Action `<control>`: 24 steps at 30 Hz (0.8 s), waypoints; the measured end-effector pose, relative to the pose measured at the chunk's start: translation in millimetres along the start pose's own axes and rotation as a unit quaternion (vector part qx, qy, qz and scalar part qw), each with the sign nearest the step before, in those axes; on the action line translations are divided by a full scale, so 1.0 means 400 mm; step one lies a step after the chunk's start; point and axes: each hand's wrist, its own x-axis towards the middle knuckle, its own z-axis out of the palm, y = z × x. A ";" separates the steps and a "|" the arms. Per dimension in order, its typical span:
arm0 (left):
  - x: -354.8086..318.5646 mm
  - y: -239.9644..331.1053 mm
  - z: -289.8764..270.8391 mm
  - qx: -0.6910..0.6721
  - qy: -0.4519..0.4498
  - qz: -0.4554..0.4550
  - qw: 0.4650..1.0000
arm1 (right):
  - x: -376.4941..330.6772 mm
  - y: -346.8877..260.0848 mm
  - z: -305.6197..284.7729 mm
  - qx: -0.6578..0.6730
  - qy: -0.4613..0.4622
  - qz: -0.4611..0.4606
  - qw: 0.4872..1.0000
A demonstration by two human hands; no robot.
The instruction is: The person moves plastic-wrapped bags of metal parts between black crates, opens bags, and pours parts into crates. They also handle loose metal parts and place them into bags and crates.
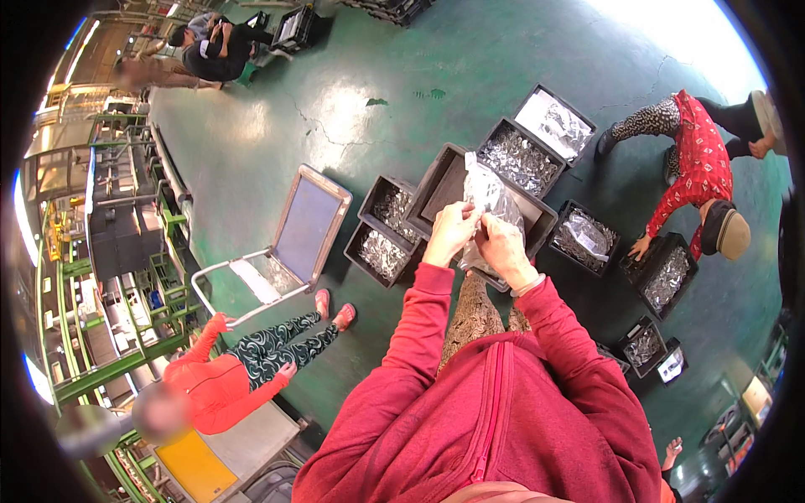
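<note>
Red sleeves [470, 394] nearest the lens, reaching up from the lower edge to both hands. Left hand [451, 232] and right hand [506, 249] side by side, fingers closed on a clear plastic bag [486, 194] rising just above and between them. Directly beneath, an empty dark crate [446, 180] on the green floor [335, 109], with crates of shiny metal parts [520, 158] alongside.

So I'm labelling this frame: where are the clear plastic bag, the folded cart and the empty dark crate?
clear plastic bag [486, 189], head view, upper part.
folded cart [306, 226], head view, platform middle.
empty dark crate [446, 186], head view, bare inside floor.
</note>
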 end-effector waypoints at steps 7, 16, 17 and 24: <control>0.006 0.094 0.092 0.250 0.148 0.022 0.957 | -0.052 0.037 -0.019 0.135 0.010 0.026 0.990; 0.007 0.005 0.120 0.008 0.127 -0.018 0.992 | -0.101 0.040 -0.038 0.206 0.090 0.053 0.973; 0.005 -0.005 0.121 -0.107 0.095 -0.082 0.986 | -0.104 0.042 -0.034 0.208 0.094 0.061 0.972; -0.055 -0.051 0.161 -0.525 0.045 -0.032 0.849 | -0.096 0.089 -0.128 0.155 -0.101 0.040 0.982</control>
